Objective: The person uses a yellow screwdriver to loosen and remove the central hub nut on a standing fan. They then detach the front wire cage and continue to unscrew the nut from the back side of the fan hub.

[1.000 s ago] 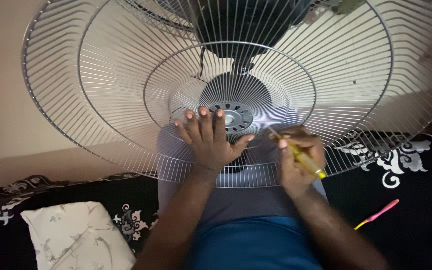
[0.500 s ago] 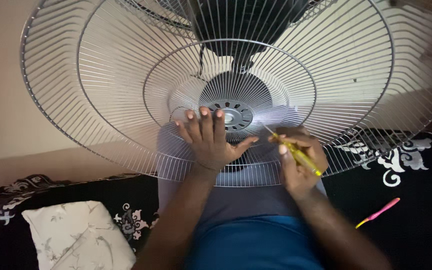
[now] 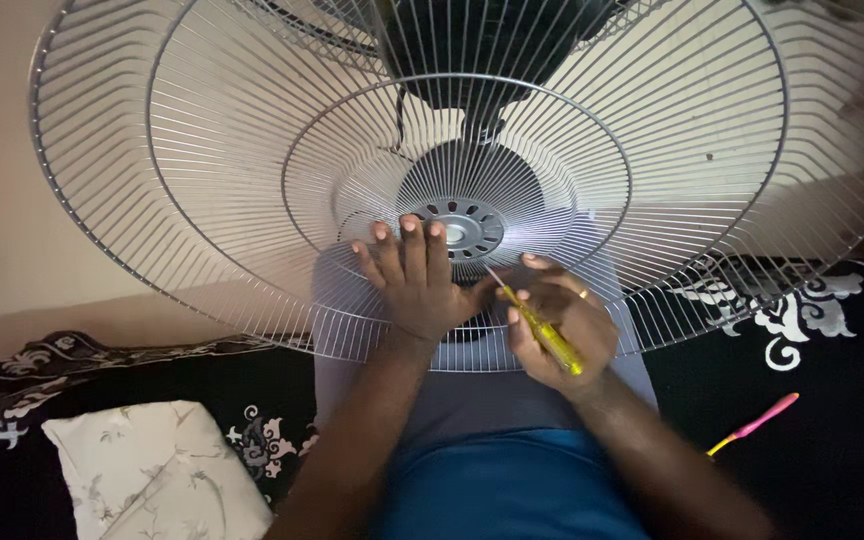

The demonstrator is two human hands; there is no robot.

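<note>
- Unchanged since before: left hand (image 3: 420, 285) flat, fingers spread, on round wire grille (image 3: 252, 230).
- Right hand (image 3: 557, 330) still clamped on slim yellow screwdriver (image 3: 542, 328), tip toward hub (image 3: 464, 232).

Light: soft, fairly dim, brightest behind the fan guard (image 3: 472, 190).
Shadows: faint, below the guard.
Glare: none.
Blur: slight, everywhere.
Distortion: guard's rim bowed outward near frame edges.

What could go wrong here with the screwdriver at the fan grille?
The yellow screwdriver in the right hand has its tip close to the left hand, which lies flat on the wire fan grille; a slip might jab those fingers. The tip could also slide off between the thin wires near the hub.
</note>
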